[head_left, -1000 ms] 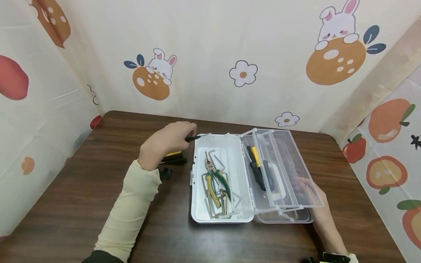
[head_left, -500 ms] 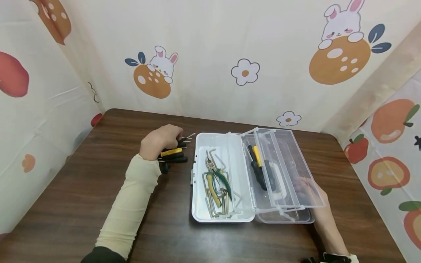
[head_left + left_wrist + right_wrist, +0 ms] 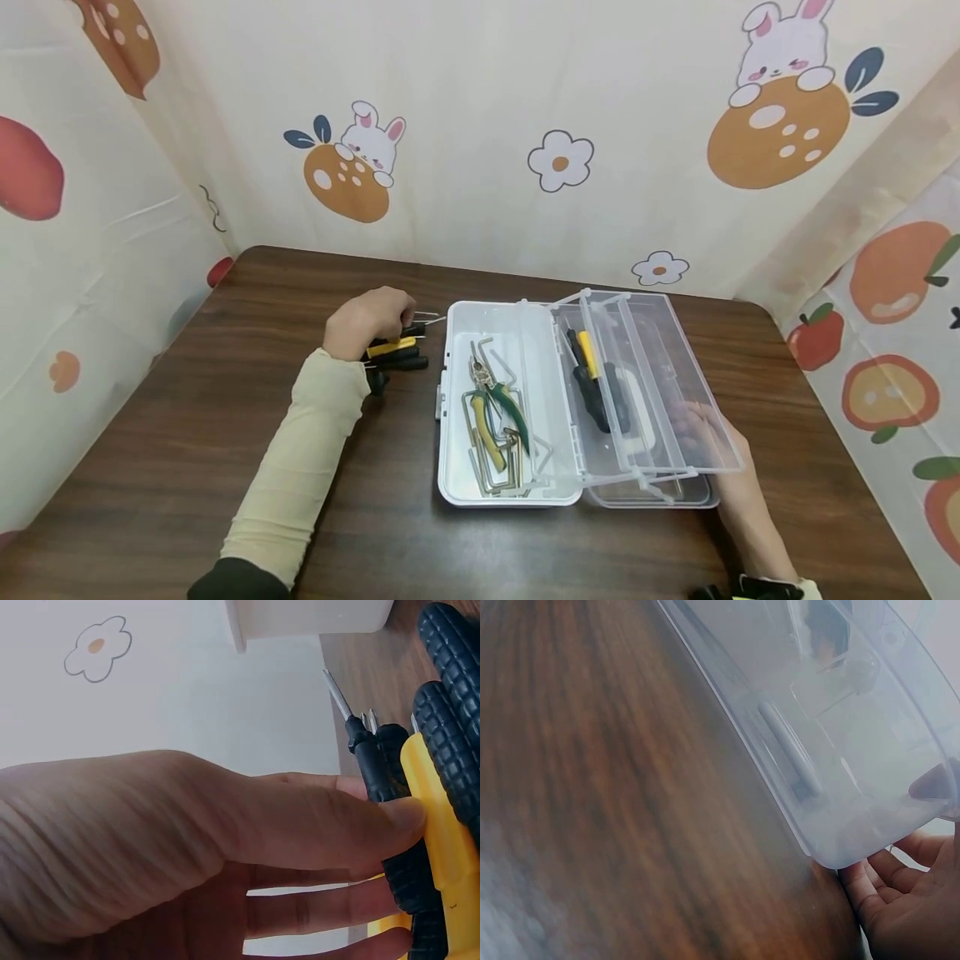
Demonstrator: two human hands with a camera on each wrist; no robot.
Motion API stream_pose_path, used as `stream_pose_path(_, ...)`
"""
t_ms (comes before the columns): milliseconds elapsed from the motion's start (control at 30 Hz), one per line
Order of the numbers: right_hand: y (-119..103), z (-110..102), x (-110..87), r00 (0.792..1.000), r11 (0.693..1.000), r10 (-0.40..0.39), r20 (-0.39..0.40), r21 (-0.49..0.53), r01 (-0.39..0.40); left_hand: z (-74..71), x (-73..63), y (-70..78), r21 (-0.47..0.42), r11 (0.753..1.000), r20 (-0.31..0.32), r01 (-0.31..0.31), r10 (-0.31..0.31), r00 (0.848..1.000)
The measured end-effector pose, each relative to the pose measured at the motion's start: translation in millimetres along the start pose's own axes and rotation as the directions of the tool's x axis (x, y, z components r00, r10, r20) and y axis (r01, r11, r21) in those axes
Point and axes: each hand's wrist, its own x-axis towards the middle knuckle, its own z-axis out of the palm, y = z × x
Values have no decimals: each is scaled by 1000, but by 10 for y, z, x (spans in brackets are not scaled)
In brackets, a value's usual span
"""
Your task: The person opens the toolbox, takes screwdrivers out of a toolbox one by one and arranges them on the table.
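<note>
Left of the box, my left hand (image 3: 369, 323) pinches a black-handled screwdriver (image 3: 371, 769) between thumb and fingers. Its thin metal tip points away from the palm in the left wrist view. Crowded beside it are a yellow-handled screwdriver (image 3: 435, 817) and more black ridged handles (image 3: 450, 656). My right hand (image 3: 722, 450) grips the near right edge of the clear plastic lid and tray (image 3: 667, 400), fingers partly seen through the plastic. Pliers with green and yellow handles (image 3: 483, 425) lie in the white toolbox (image 3: 465, 321), among several hex keys (image 3: 480, 475).
Through the clear lid, black and yellow screwdriver handles (image 3: 588, 358) show in the right half of the box. The wooden table (image 3: 187, 433) runs back to a printed curtain (image 3: 465, 192), with more printed cloth at both sides.
My left hand has moved left from the box's back corner with the black screwdriver, down to the group of screwdrivers on the table. The right hand stays on the lid.
</note>
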Motion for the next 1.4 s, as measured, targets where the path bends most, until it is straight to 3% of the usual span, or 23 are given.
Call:
stream_pose_path(433,-8,8,-2,1000,1000,14,-5,-3,-14,10,-41,86,25,998,-16,49,-48,999)
stream_pose_path(867,11,-10,3,1000,1000,-7,10,15,7,14,-22,138,69,997,-39,30,-27,999)
stream_pose_path(1133,-9,1,14,1000,1000,-3,7,-4,4,-34,-52,211,136,991,-120,-10,26,992)
stream_pose_path(1300,-35,7,17,1000,1000,-2,4,-20,2,-70,-152,384,168,984,-178,-56,86,980)
stream_pose_path(1400,-40,9,16,1000,999,-1,6,-41,2,-74,-215,518,199,974,-217,-110,154,964)
